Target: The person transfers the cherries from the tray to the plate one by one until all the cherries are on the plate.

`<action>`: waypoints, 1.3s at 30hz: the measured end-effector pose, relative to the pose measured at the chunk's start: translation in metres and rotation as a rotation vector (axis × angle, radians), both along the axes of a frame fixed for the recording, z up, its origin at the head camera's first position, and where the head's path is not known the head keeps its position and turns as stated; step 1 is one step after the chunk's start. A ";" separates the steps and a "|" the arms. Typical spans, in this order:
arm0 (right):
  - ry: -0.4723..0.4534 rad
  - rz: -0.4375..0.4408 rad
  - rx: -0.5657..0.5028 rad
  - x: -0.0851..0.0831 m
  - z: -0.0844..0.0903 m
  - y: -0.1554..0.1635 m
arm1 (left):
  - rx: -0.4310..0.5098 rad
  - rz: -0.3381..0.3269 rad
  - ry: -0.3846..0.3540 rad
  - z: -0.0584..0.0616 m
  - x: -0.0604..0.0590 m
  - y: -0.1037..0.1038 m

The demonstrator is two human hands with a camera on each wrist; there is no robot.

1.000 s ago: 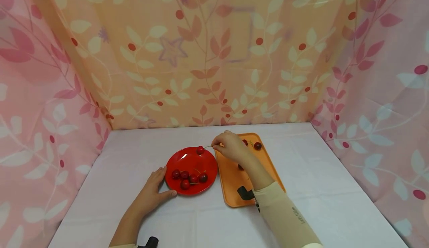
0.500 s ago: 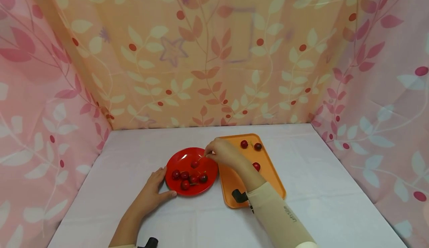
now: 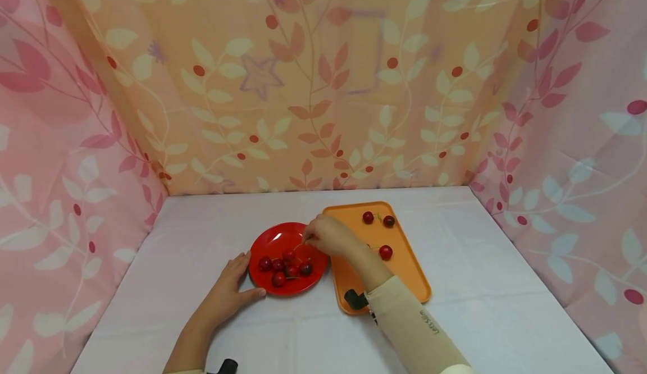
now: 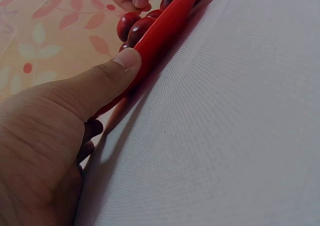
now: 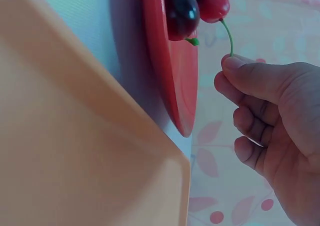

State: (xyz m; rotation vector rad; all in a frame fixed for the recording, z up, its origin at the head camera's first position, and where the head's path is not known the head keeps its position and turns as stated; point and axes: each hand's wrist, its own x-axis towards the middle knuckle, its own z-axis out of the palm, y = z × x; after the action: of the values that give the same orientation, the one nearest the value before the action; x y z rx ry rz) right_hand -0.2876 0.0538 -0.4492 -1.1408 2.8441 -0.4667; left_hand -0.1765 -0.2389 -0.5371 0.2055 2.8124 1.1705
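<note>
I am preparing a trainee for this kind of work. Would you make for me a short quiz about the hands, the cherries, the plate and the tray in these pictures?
1. Multiple choice. The right hand holds a cherry: A) in its closed palm; B) by its stem; C) against its wrist.
2. True or false. Other cherries lie on both the red plate and the orange tray.
3. Open question. Which hand touches the plate's rim?

Key:
1. B
2. True
3. The left hand
</note>
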 end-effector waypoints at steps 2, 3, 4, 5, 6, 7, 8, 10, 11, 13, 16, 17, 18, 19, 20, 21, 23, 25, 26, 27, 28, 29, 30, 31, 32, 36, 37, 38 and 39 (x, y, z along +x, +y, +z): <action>0.007 -0.003 0.010 0.000 -0.003 -0.001 | 0.000 0.002 -0.006 -0.001 0.000 0.000; 0.009 -0.004 0.016 -0.001 -0.005 -0.001 | 0.000 0.003 -0.008 -0.001 0.000 0.000; 0.009 -0.004 0.020 -0.001 -0.006 -0.001 | 0.001 0.003 -0.008 -0.001 0.000 0.000; 0.006 -0.006 0.024 -0.002 -0.008 -0.002 | 0.003 0.003 -0.008 -0.002 0.000 0.000; 0.006 -0.005 0.031 -0.003 -0.010 -0.002 | 0.005 0.004 -0.008 -0.002 0.000 0.000; 0.004 -0.003 0.034 -0.003 -0.012 -0.002 | 0.007 0.004 -0.007 -0.003 0.000 0.000; 0.002 0.000 0.037 -0.003 -0.014 -0.002 | 0.008 0.006 -0.011 -0.004 0.000 0.000; -0.006 0.004 0.044 -0.003 -0.016 -0.002 | 0.012 0.009 -0.015 -0.005 0.000 0.000; -0.010 0.002 0.046 -0.002 -0.018 -0.002 | 0.013 0.010 -0.019 -0.005 0.001 0.000; -0.011 0.000 0.053 -0.002 -0.020 -0.002 | 0.016 0.011 -0.025 -0.006 0.001 0.000; -0.021 -0.009 0.064 -0.002 -0.022 -0.001 | 0.017 0.009 -0.021 -0.006 0.002 0.000; -0.024 -0.011 0.066 -0.003 -0.022 -0.001 | 0.014 0.007 -0.019 -0.006 0.002 -0.001; -0.027 -0.010 0.067 -0.003 -0.023 -0.001 | 0.014 0.006 -0.015 -0.006 0.002 -0.001; -0.030 -0.009 0.068 -0.004 -0.023 0.000 | 0.015 0.005 -0.010 -0.006 0.001 -0.001; -0.033 -0.009 0.069 -0.004 -0.023 0.000 | 0.014 0.003 -0.006 -0.006 0.001 -0.001; -0.036 -0.009 0.072 -0.004 -0.023 0.000 | 0.016 0.001 -0.001 -0.006 0.001 -0.001; -0.045 -0.009 0.074 -0.004 -0.022 0.000 | 0.014 -0.004 0.007 -0.005 0.001 -0.001; -0.050 -0.009 0.078 -0.003 -0.022 0.001 | 0.012 -0.005 0.012 -0.005 0.001 -0.001; -0.054 -0.009 0.078 -0.003 -0.021 0.001 | 0.010 -0.004 0.014 -0.005 0.001 -0.001; -0.057 -0.009 0.077 -0.003 -0.021 0.002 | 0.009 -0.004 0.014 -0.005 0.001 -0.001; -0.064 -0.010 0.071 -0.002 -0.020 0.002 | 0.006 -0.004 0.014 -0.005 0.001 -0.001; -0.069 -0.009 0.066 -0.002 -0.019 0.003 | 0.005 -0.003 0.015 -0.005 0.001 -0.001; -0.073 -0.009 0.058 -0.001 -0.018 0.003 | 0.004 -0.003 0.015 -0.005 0.001 -0.001; -0.075 -0.009 0.050 -0.001 -0.017 0.004 | 0.004 -0.003 0.017 -0.005 0.001 -0.001; -0.071 -0.006 0.044 0.000 -0.015 0.005 | 0.004 -0.006 0.019 -0.005 0.001 -0.001; -0.054 -0.007 0.004 0.004 -0.007 0.011 | 0.004 -0.010 0.032 -0.004 0.000 0.000; -0.043 -0.007 -0.003 0.005 -0.005 0.013 | 0.004 -0.010 0.036 -0.004 0.000 -0.001; -0.041 -0.010 -0.016 0.007 -0.001 0.015 | 0.003 -0.011 0.038 -0.004 0.000 -0.001; -0.046 -0.019 -0.031 0.009 0.002 0.017 | 0.002 -0.011 0.040 -0.004 0.000 -0.001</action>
State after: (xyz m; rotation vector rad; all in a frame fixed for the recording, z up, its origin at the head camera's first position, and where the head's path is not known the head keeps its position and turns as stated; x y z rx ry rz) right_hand -0.2787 0.0707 -0.4477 -1.0945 2.8204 -0.5328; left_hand -0.1770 -0.2400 -0.5410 0.2464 2.8405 1.1802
